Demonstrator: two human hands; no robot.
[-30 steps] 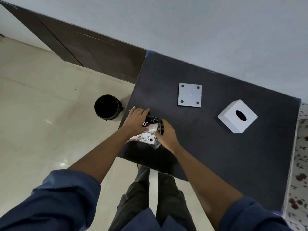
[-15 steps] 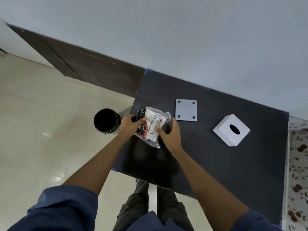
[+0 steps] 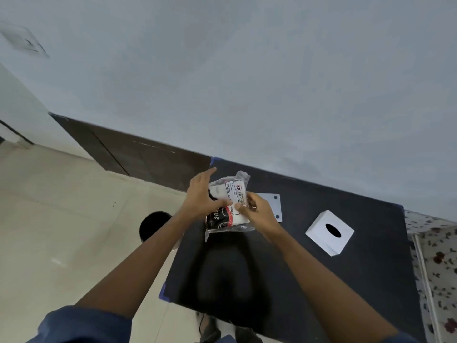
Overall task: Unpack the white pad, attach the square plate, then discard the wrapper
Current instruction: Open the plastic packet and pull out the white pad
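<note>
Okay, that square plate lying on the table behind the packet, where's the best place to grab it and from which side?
Probably by the right edge of the square plate, coming from the open table side. It lies flat, so pinch a rim rather than press on the face; its left part is hidden behind the right hand and the packet.

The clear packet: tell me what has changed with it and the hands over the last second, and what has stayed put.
The clear packet has come up off the black table. A second ago it lay pressed near the table's front-left edge; now the left hand and right hand hold it raised and upright, still sealed. The square plate, white box and black bin stayed where they were.
</note>
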